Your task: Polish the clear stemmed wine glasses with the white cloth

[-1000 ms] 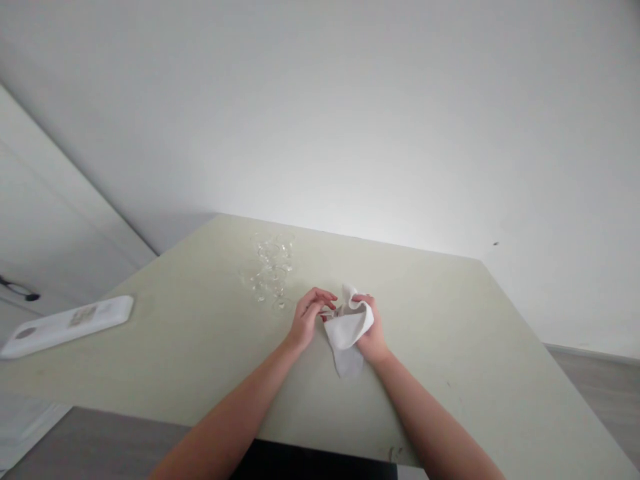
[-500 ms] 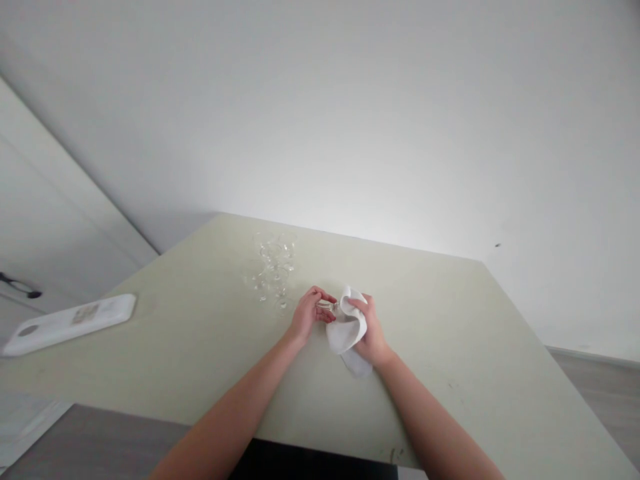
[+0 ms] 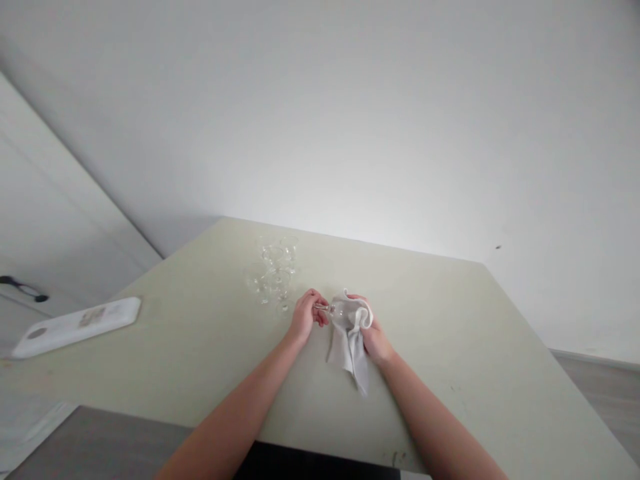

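Note:
My left hand [image 3: 306, 317] is closed round the stem of a wine glass [image 3: 338, 312], which lies on its side in the air with its bowl toward the right. A white cloth [image 3: 349, 340] covers much of the bowl, and its loose end hangs down toward the table. My right hand [image 3: 374, 333] grips the cloth from the right, its fingers partly hidden behind the folds. Just beyond my left hand, several clear stemmed glasses [image 3: 275, 267] stand close together on the table.
The pale table [image 3: 425, 313] reaches back to a white wall [image 3: 390, 133]. A long white box or panel [image 3: 77, 327] with a label lies at the table's left edge. Past it is a white door or cabinet with a dark handle [image 3: 24, 288].
The cloth has shifted and turned over in my right hand, so its loose end hangs lower and more of the glass bowl shows. My left hand stays on the stem.

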